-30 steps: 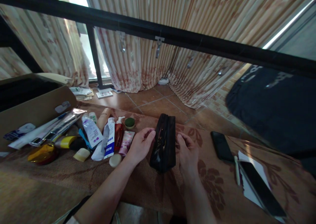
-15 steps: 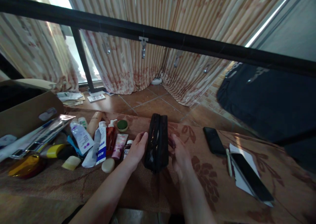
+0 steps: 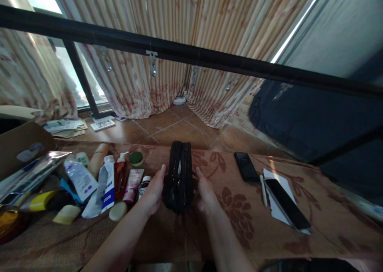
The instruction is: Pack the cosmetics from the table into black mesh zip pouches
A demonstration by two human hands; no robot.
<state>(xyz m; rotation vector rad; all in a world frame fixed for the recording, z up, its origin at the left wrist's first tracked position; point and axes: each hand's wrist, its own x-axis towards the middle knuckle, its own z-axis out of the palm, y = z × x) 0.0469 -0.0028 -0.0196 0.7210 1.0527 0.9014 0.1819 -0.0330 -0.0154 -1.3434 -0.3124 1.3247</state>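
A black zip pouch (image 3: 178,172) stands on its long edge on the brown patterned cloth (image 3: 239,216), in the middle of the view. My left hand (image 3: 154,192) presses flat against the pouch's left side, fingers together and stretched out. My right hand (image 3: 205,192) lies against its right side in the same way. Both hands cup the pouch between them. Just left of my left hand lie toiletries: a small brown bottle (image 3: 144,185), a pink tube (image 3: 132,181), a red pump bottle (image 3: 119,176) and a white-blue tube (image 3: 108,184).
More tubes, a round soap (image 3: 117,211) and a green-lidded jar (image 3: 136,158) lie at left by a cardboard box (image 3: 18,148). Two phones (image 3: 245,166) (image 3: 286,203), a pen (image 3: 263,190) and paper lie at right. A black rail (image 3: 191,56) crosses above; curtains hang behind.
The view has swung so everything sits lower and further left. Both hands have closed in from loosely beside the pouch to flat against its two sides.
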